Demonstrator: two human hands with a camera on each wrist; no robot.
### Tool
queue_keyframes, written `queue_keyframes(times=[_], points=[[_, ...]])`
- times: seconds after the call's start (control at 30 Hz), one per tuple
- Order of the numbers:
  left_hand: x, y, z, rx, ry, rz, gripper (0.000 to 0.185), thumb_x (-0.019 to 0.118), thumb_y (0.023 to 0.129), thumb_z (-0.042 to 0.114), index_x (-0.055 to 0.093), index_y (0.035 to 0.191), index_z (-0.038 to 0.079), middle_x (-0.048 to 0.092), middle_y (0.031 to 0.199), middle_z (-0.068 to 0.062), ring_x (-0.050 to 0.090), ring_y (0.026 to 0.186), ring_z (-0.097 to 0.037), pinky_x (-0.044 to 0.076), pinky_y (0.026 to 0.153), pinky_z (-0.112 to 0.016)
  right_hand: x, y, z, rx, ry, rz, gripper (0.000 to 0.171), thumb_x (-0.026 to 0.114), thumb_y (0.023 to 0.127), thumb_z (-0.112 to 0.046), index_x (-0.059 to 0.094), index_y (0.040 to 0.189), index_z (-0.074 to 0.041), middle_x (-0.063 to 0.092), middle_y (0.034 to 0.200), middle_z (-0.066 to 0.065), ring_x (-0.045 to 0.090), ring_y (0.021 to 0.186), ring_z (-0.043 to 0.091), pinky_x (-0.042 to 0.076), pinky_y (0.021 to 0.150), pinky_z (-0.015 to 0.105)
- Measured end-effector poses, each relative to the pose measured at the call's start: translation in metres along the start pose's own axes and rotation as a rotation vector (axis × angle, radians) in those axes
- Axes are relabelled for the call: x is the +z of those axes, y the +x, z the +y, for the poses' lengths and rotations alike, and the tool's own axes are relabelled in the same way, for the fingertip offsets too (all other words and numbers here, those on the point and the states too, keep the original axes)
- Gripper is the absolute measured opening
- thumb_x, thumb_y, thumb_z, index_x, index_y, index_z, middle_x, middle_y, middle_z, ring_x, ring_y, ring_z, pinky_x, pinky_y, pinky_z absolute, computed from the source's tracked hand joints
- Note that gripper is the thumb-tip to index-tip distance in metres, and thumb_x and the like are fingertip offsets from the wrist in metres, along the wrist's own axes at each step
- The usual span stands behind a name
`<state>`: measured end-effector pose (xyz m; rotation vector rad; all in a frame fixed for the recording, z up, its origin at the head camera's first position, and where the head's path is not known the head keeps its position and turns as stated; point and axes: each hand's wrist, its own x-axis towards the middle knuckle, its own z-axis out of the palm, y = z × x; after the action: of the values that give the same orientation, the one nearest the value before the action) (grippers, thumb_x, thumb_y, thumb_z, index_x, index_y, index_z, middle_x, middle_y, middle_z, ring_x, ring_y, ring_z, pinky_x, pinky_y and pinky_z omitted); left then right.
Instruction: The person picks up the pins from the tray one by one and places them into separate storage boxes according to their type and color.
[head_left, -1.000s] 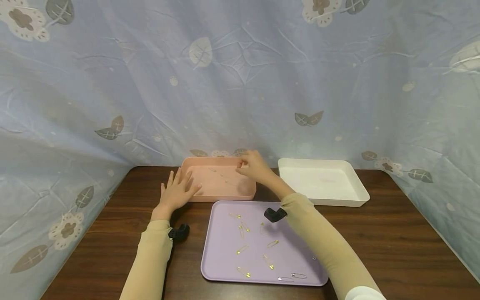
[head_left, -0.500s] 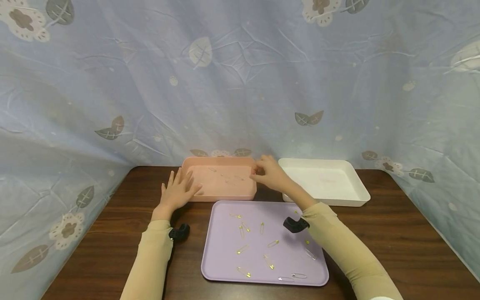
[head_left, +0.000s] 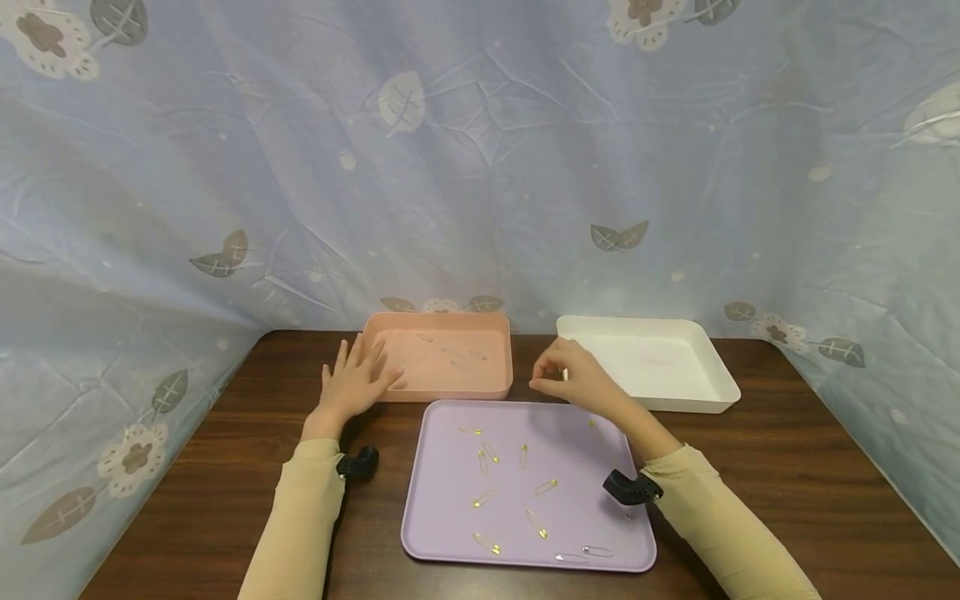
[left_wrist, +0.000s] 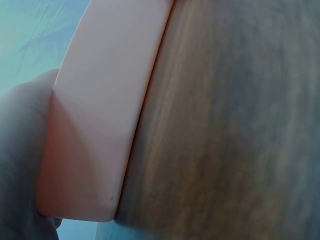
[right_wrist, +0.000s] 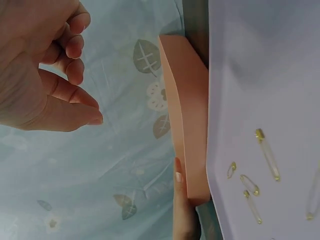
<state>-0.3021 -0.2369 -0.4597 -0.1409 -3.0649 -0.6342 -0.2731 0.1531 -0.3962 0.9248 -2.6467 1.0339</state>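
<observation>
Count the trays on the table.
3: the pink tray at back left, the white tray at back right, and the lavender tray in front, nearest the person. No others appear in view.

Brown table: 1 pink tray, 1 purple tray, 1 white tray.

The right hand is in front of a leaf-printed curtain, fingers curled, thumb and index tips together. The left hand touches one end of a pink tray. Just beside, gold pins lie scattered on a lilac tray.
</observation>
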Motion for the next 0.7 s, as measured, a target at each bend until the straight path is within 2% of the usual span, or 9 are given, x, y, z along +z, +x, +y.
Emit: queue_keyframes(times=[0.17,0.27,0.5,0.7], points=[[-0.001,0.0,0.002,-0.004,-0.003,-0.007,0.084,0.037,0.092,0.071,0.015,0.157,0.023,-0.004,0.165,-0.015,-0.008,0.15,-0.044,0.002,0.109,-0.076,-0.004,-0.018,0.004,0.019,0.01,-0.009,0.012,0.078,0.08,-0.016,0.067,0.081,-0.019,0.056,0.084,0.004,0.048,0.086,0.022,0.042,0.078,0.039],[-0.001,0.0,0.002,-0.005,-0.003,-0.012,0.084,0.036,0.092,0.071,0.015,0.157,0.023,-0.005,0.165,-0.015,-0.01,0.15,-0.043,0.001,0.109,-0.076,-0.006,-0.03,0.008,0.036,-0.004,-0.013,0.012,0.078,0.081,-0.015,0.067,0.081,-0.021,0.058,0.086,0.007,0.048,0.086,0.02,0.042,0.078,0.041],[-0.001,0.001,0.001,-0.002,0.011,0.0,0.084,0.037,0.092,0.071,0.016,0.157,0.023,0.0,0.164,-0.017,-0.005,0.15,-0.045,0.003,0.109,-0.077,-0.012,-0.059,0.014,0.044,-0.008,0.005,0.014,0.079,0.079,-0.013,0.068,0.084,-0.021,0.058,0.086,0.0,0.047,0.085,0.008,0.042,0.075,0.031],[0.0,0.0,0.001,-0.003,-0.003,-0.004,0.084,0.037,0.092,0.071,0.016,0.157,0.023,0.0,0.164,-0.018,-0.008,0.15,-0.044,0.001,0.109,-0.077,-0.019,-0.079,0.018,0.058,-0.006,-0.018,0.017,0.079,0.079,-0.016,0.065,0.083,-0.024,0.054,0.083,-0.004,0.046,0.081,0.01,0.04,0.069,0.026]])
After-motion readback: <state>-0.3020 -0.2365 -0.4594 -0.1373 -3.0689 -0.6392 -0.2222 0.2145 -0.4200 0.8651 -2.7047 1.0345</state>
